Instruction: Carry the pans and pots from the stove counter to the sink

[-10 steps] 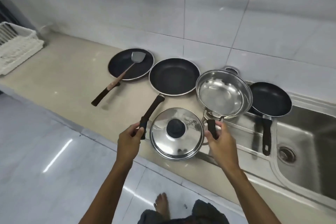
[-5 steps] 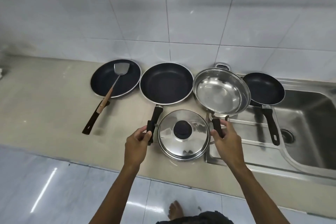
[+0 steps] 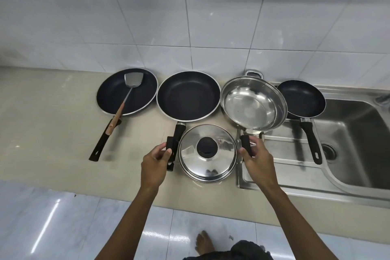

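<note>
The left hand point(image 3: 155, 161) curls its fingers around the black handle of the middle pan point(image 3: 188, 95). The right hand point(image 3: 256, 157) wraps its fingers around the black handle of the steel pot point(image 3: 253, 103). Both look ready to lift.

The middle pan sits on the counter point(image 3: 46, 124), and the steel pot sits tipped, half over the sink's draining board. A lid point(image 3: 207, 153) lies between the two hands, very close to both handles. It is best to lift straight up first, so the knuckles do not bump the lid. Then hold both level and swing right.

The small pan point(image 3: 301, 99) already rests at the sink point(image 3: 358, 137) edge, with its handle poking toward the drain, so the pot must go over it. The far pan point(image 3: 127, 92) with the spatula point(image 3: 128, 95) is well apart. The deep bowl of the sink has open room.
</note>
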{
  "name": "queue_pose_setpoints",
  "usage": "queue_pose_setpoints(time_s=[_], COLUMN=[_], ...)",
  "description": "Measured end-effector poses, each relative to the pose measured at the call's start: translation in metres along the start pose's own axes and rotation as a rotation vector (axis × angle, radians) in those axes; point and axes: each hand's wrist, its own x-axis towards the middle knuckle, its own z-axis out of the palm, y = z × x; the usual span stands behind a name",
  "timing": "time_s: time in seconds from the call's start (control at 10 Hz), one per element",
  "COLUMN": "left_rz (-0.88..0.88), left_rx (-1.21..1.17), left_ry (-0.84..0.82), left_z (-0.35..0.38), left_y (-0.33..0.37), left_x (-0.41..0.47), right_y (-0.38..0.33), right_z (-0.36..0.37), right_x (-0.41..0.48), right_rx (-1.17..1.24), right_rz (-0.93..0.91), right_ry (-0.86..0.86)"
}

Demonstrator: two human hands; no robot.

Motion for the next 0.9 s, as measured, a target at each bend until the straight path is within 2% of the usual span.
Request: queue_pose_setpoints(time_s=[0.5,0.7,0.8,0.9], left_rz=[0.080,0.095,0.086,0.118], left_rx=[-0.047,0.048,0.239,0.341], left_ry=[0.048,0.105,0.085,0.095], left_z=[0.007,0.014,0.012,0.021], left_y=[-0.011,-0.005,0.003,-0.004], left_x=[-0.003,-0.011,-0.023,-0.062], right_y=[-0.005,-0.002,-0.007,0.000], right_z=[0.003,0.003,-0.002,-0.015], right_x=[-0.008,-0.009,-0.012,-0.021], right_rx=[-0.023,-0.028,-0.130,-0.363], right_rz=[-0.004,-0.014,-0.043,-0.156], right_ry=[-0.004,0.006,-0.032,-0.066])
